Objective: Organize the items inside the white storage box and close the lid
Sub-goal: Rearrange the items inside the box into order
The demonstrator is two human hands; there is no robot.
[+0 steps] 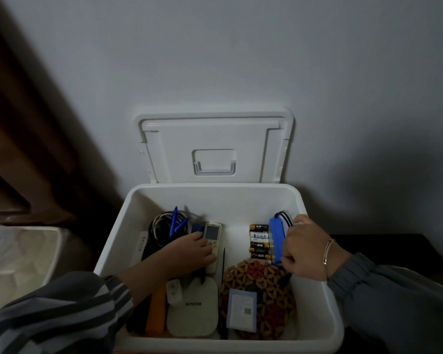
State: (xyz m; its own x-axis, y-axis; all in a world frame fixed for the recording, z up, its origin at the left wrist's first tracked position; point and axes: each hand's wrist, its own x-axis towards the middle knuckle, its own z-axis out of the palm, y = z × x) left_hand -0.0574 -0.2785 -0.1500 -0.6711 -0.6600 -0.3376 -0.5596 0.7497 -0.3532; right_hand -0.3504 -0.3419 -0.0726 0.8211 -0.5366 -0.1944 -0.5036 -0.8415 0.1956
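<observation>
Fingers of the right hand [304, 247] pinch a blue pack [276, 238] on edge just beside the loose batteries [259, 242]; I judge its black wires [283, 215] could snag and scatter them. The left hand [189, 249], reaching down, grips the white remote [211, 235]. Both hands work inside the white storage box [215, 198], whose lid [215, 139] stands open against the wall [215, 60].
</observation>
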